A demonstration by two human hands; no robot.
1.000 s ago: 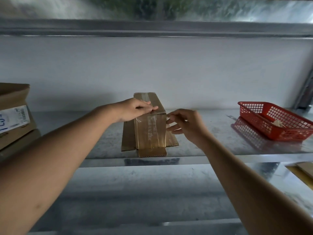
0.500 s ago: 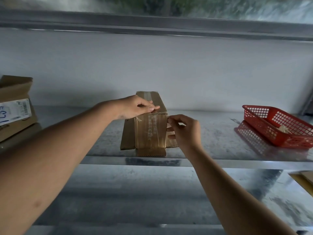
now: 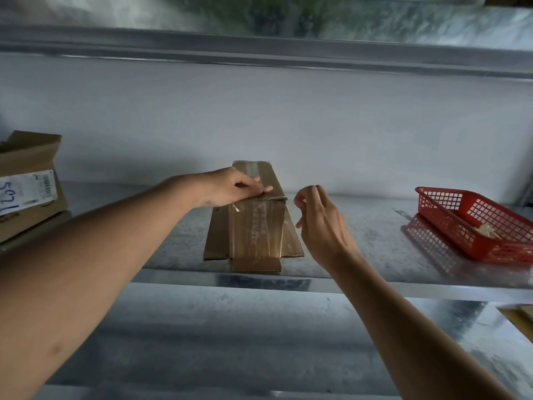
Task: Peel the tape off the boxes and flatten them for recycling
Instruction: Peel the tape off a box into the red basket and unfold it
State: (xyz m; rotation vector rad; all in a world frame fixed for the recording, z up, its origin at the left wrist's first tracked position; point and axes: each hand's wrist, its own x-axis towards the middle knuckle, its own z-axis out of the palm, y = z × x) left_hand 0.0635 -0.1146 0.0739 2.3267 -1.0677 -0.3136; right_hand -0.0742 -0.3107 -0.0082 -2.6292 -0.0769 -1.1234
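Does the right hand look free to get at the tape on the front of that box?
Probably yes. The right hand hovers just beside the box, holding nothing, with no obstacle between. The left hand presses only on the top edge, leaving the front tape uncovered.

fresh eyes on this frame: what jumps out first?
Dead centre on the metal shelf stands a narrow cardboard box, its front glossy with clear tape and its bottom flaps splayed flat. The left hand presses on the box's top edge, while the right hand hovers just right of it, fingers loosely curled, apparently holding nothing. At far right sits a red mesh basket; a labelled box sits at far left.
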